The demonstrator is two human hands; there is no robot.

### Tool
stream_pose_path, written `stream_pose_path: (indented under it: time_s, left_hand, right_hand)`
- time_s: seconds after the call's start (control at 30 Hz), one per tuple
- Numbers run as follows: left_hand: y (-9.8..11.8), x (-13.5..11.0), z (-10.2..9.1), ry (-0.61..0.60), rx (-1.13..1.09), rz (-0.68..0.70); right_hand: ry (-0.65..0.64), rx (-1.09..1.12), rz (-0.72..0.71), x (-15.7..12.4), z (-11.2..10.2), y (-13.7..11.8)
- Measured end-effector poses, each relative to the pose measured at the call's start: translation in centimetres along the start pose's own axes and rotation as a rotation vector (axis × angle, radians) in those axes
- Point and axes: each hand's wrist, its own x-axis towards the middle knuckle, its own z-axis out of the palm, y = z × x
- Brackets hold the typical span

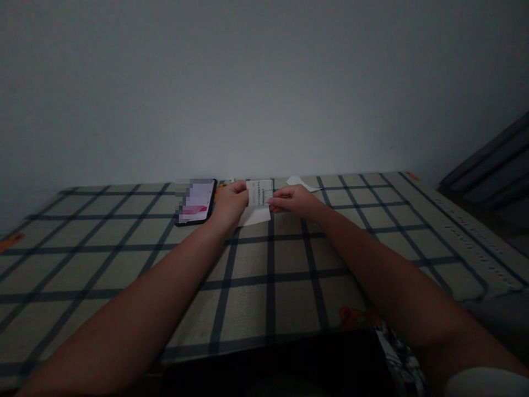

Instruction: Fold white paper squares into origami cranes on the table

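Between my hands is a white sheet of paper (259, 194) with dark print on its upper part. Its lower part is blank and lies toward me on the checked cloth. My left hand (231, 199) has its fingers closed on the sheet's left edge. At the right edge, my right hand (291, 199) pinches the same sheet between thumb and fingers. Just left of my left hand lies a phone (198, 203) with a lit screen, partly pixelated. Behind my right hand rests another white piece of paper (301, 181).
A checked tablecloth (268, 259) with dark lines and orange figures covers the table. A pale wall (264, 88) rises directly behind its far edge. Dark striped fabric (491, 154) hangs or lies at the right. Something small and pale sits behind my left hand, too dim to name.
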Motion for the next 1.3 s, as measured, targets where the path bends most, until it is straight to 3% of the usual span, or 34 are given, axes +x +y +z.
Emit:
stream_pose_path:
  time_s: [0.27, 0.43, 0.53, 0.8, 0.97, 1.1, 1.3]
  left_hand:
    - [1.1, -0.4, 0.4, -0.142, -0.131, -0.091]
    - [1.2, -0.6, 0.4, -0.15, 0.048, -0.003]
    - [1.1, -0.4, 0.4, -0.125, -0.018, -0.008]
    - [1.2, -0.3, 0.4, -0.168, -0.117, -0.146]
    - [1.0, -0.4, 0.3, -0.293, -0.078, -0.279]
    - [0.4, -0.6, 0.2, -0.265, 0.013, -0.308]
    - [0.5, -1.2, 0.4, -0.183, 0.232, -0.202]
  right_hand:
    - [0.077, -0.03, 0.043, 0.1, -0.9, 0.1]
    - [0.11, -0.011, 0.054, 0.2, -0.8, 0.1]
    - [0.08, 0.016, 0.03, 0.2, -0.8, 0.3]
    - [0.17, 0.102, 0.06, 0.5, -1.0, 0.3]
    - [0.152, -0.051, -0.01, 0.5, -1.0, 0.7]
    - [0.146, -0.083, -0.026, 0.6, -0.8, 1.0]
    - [0.073, -0.091, -0.017, 0.5, -0.7, 0.6]
